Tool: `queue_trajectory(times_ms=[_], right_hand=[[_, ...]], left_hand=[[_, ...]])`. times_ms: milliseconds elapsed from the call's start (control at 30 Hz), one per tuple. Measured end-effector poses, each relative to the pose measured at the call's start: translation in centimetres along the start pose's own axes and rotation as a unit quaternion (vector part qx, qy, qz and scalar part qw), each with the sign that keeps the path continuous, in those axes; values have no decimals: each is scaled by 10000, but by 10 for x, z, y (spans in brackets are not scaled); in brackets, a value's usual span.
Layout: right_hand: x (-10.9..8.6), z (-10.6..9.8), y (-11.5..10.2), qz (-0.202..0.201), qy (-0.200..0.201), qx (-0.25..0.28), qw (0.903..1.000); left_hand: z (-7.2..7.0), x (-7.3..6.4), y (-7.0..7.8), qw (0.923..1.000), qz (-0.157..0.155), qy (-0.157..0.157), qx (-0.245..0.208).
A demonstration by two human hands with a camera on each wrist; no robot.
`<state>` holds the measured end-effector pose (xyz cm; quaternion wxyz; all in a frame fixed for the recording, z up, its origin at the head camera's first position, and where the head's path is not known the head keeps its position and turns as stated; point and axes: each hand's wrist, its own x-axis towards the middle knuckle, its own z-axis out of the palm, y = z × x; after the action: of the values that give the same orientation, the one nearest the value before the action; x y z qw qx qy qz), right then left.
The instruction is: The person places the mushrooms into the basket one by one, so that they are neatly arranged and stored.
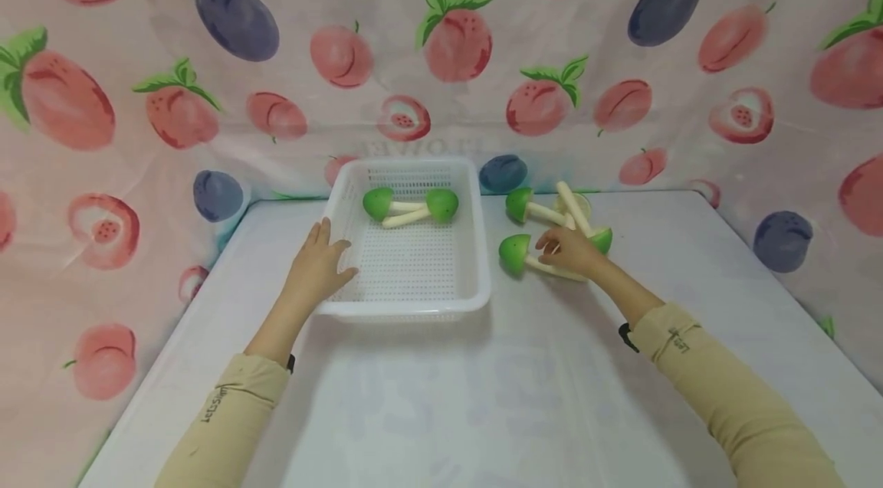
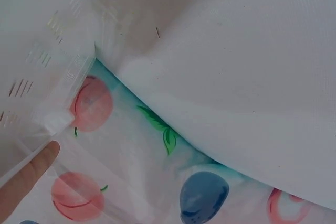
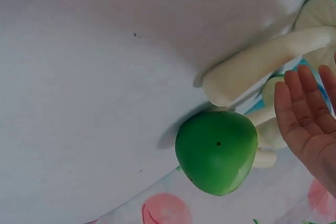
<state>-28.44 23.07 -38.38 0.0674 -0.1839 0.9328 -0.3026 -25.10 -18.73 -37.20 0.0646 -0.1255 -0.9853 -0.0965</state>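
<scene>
My left hand [image 1: 313, 267] rests at the left rim of a white perforated plastic basket [image 1: 407, 309], its fingers extended and the thumb over the inside. One finger [image 2: 32, 174] lies along the rim in the left wrist view. Inside the basket, two toy mushrooms with green caps [image 1: 442, 204] and pale stems lie crossed near the back wall. My right hand [image 1: 576, 252] hovers over several more such mushrooms [image 1: 513, 254] right of the basket. In the right wrist view its fingers [image 3: 300, 95] are loosely extended beside a stem [image 3: 247, 72] and a green cap [image 3: 216, 153], with no mushroom visibly gripped.
Basket and mushrooms stand on a white-covered table [image 1: 441, 396]. A fruit-printed cloth [image 1: 290, 67] hangs behind the table and along its sides. The loose mushrooms lie in a cluster near the table's back edge, partly overlapping.
</scene>
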Motion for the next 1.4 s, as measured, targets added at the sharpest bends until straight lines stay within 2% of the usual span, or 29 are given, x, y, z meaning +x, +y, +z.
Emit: queue_trajectory(times_ms=[233, 533, 767, 933, 1200, 1400], right_hand=[[6, 7, 3, -47, -33, -360, 9993], [10, 12, 10, -263, -141, -360, 9989], [13, 15, 12, -390, -150, -475, 9980], [13, 17, 11, -418, -31, -561, 9975], [10, 17, 8, -230, 174, -528, 9982], [8, 13, 4, -313, 337, -484, 9978]], left_hand=[[-2, -1, 2, 10000, -62, -25, -14], [0, 0, 1, 9999, -125, -8, -37], [0, 1, 0, 9997, -176, -112, -135], [-1, 1, 0, 9997, -165, -104, -139], [-3, -1, 0, 9997, -153, -119, -150], [-3, -1, 1, 9997, -176, -118, -155]])
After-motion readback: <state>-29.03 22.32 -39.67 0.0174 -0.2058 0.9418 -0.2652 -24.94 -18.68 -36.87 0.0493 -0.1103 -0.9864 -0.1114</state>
